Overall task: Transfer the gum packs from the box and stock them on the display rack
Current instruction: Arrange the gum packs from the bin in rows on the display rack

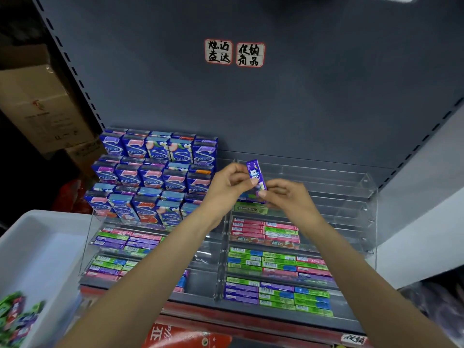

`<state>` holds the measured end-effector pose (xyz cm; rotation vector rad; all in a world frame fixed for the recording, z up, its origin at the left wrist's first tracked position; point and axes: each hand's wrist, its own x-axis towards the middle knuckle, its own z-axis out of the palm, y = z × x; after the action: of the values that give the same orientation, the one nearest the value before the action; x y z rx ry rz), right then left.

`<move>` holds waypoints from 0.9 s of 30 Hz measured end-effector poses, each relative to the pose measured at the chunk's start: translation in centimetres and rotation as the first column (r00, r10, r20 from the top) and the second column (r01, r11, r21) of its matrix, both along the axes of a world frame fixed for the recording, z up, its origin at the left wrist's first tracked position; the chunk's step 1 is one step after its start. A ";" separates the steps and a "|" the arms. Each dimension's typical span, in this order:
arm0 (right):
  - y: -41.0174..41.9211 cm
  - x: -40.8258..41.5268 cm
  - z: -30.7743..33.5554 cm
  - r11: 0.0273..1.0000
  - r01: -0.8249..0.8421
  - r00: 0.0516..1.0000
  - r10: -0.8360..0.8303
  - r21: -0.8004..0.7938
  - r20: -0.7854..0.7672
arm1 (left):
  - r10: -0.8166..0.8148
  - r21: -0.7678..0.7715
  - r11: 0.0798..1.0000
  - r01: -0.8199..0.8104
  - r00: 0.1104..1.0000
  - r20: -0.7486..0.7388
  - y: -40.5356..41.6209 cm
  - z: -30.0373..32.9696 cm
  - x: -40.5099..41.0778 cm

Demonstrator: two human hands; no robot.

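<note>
A purple gum pack (pixel 255 173) stands nearly upright between both hands, above the upper tiers of the clear display rack (pixel 361 194). My left hand (pixel 226 187) pinches its left side with thumb and fingers. My right hand (pixel 286 197) pinches its lower right edge. Under the hands lies a green gum pack (pixel 248 209) on a rack tier. Lower tiers hold several rows of pink, green and purple packs (pixel 276 267). A white box (pixel 37 247) at the left holds loose gum packs (pixel 15 317) in its near corner.
Blue upright gum cartons (pixel 153 177) fill the left rack in stacked rows. The grey shelf back panel (pixel 251 101) carries two handwritten labels (pixel 234 53). Brown cardboard boxes (pixel 42 101) stand at the far left. A red shelf edge (pixel 226 320) runs below.
</note>
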<state>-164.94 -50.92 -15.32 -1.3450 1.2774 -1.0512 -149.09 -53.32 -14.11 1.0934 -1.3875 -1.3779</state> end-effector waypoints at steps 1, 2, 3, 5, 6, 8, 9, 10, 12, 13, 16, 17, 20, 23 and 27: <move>0.0 -0.1 0.1 0.999 0.030 0.999 -0.030 -0.018 0.027 | 0.001 0.002 1.000 -0.001 1.000 -0.019 -0.1 -0.1 -0.4; -0.1 -0.4 0.1 0.997 0.065 0.997 -0.064 -0.031 0.032 | 0.004 -0.004 1.000 -0.004 1.000 -0.008 -0.1 -0.2 -0.6; -0.1 -0.9 0.1 0.994 0.103 0.995 -0.102 -0.035 0.017 | 0.008 -0.018 1.000 -0.007 0.999 0.038 -0.2 -0.4 -0.7; -0.2 -2.2 -0.2 0.979 0.198 0.976 -0.201 -0.040 -0.088 | 0.000 -0.063 0.998 0.015 0.971 0.237 -0.5 -0.9 -0.4; -0.2 -3.0 -0.5 0.969 0.241 0.953 -0.246 -0.050 -0.177 | -0.017 -0.078 0.996 0.050 0.928 0.372 -0.5 -1.2 0.0; -0.2 -4.5 -1.1 0.955 0.282 0.875 -0.293 -0.087 -0.384 | -0.043 -0.093 0.987 0.133 0.766 0.641 -0.6 -1.8 0.8; -0.2 -4.9 -1.3 0.955 0.279 0.835 -0.292 -0.100 -0.466 | -0.039 -0.106 0.978 0.177 0.664 0.747 -0.5 -2.0 1.1; -0.1 -5.1 -1.6 0.959 0.264 0.800 -0.280 -0.106 -0.532 | -0.023 -0.127 0.966 0.225 0.565 0.825 -0.3 -2.0 1.3; 0.1 -5.1 -2.0 0.968 0.222 0.748 -0.248 -0.121 -0.616 | 0.018 -0.157 0.936 0.314 0.404 0.915 0.0 -2.0 1.3; 0.2 -5.1 -2.1 0.971 0.201 0.733 -0.238 -0.132 -0.637 | 0.034 -0.160 0.922 0.352 0.338 0.940 0.1 -2.1 1.3; 0.4 -5.2 -2.5 0.973 0.161 0.689 -0.232 -0.166 -0.687 | 0.092 -0.157 0.887 0.434 0.167 0.982 0.2 -2.7 1.2; 0.4 -5.2 -2.6 0.972 0.157 0.671 -0.235 -0.175 -0.704 | 0.114 -0.156 0.878 0.452 0.120 0.986 0.2 -2.9 1.2; 0.1 -5.2 -3.1 0.965 0.157 0.622 -0.261 -0.210 -0.738 | 0.184 -0.181 0.858 0.481 0.042 0.982 0.3 -3.6 1.2; 0.1 -5.1 -3.3 0.950 0.138 0.578 -0.306 -0.279 -0.757 | 0.219 -0.213 0.846 0.489 0.045 0.975 0.3 -4.1 1.3; 0.2 -4.2 -3.3 0.957 0.082 0.544 -0.277 -0.279 -0.792 | 0.233 -0.238 0.838 0.491 0.072 0.970 0.3 -4.4 1.5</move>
<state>-169.12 -50.70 -18.67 -2.0392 2.0834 -0.6714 -147.59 -53.06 -18.55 1.5947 -2.7374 0.0871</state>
